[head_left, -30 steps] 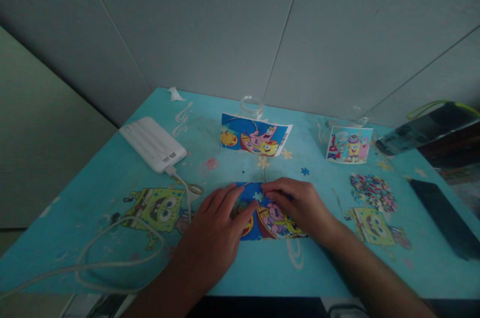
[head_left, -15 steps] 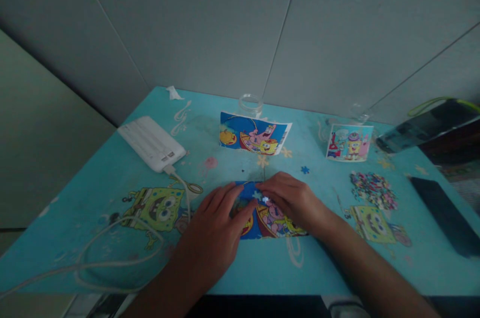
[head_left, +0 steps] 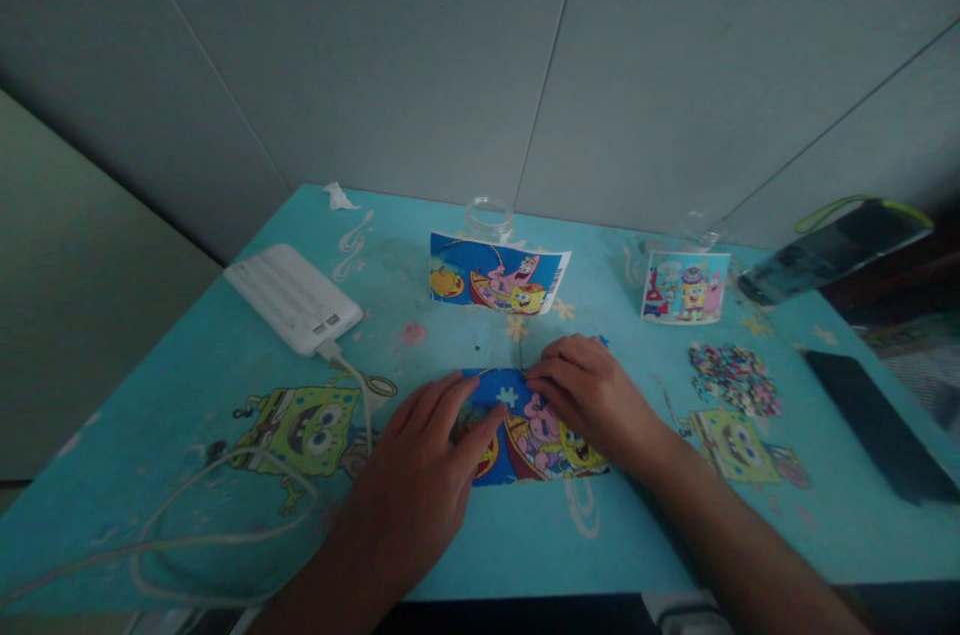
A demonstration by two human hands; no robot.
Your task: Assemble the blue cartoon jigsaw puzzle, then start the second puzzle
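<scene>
A nearly whole jigsaw puzzle (head_left: 534,440) with a blue cartoon picture lies flat in front of me. A piece-shaped gap in its upper middle lets the light blue tabletop show through. My left hand (head_left: 420,460) rests over the puzzle's left part, fingers stretched out and thumb tip just below the gap. At the upper right edge is my right hand (head_left: 592,397), its fingers bent and drawn together; whatever they hold is hidden. Just behind its knuckles, a loose blue puzzle piece (head_left: 604,341) partly shows. Behind the puzzle stands a matching picture card (head_left: 499,275), leaning on a clear jar (head_left: 489,215).
A heap of puzzle pieces (head_left: 735,380) lies to the right, below a second picture card (head_left: 686,287). Farther right are a dark flat object (head_left: 877,425) and a bottle (head_left: 836,250) lying tilted. A white power bank (head_left: 296,300) with a looping cable (head_left: 217,540) occupies the left.
A bright glint by the right fingertips is gone, and the gap shows more plainly. The right fingertips have shifted slightly away from the gap. The camera view has tilted a little upward.
</scene>
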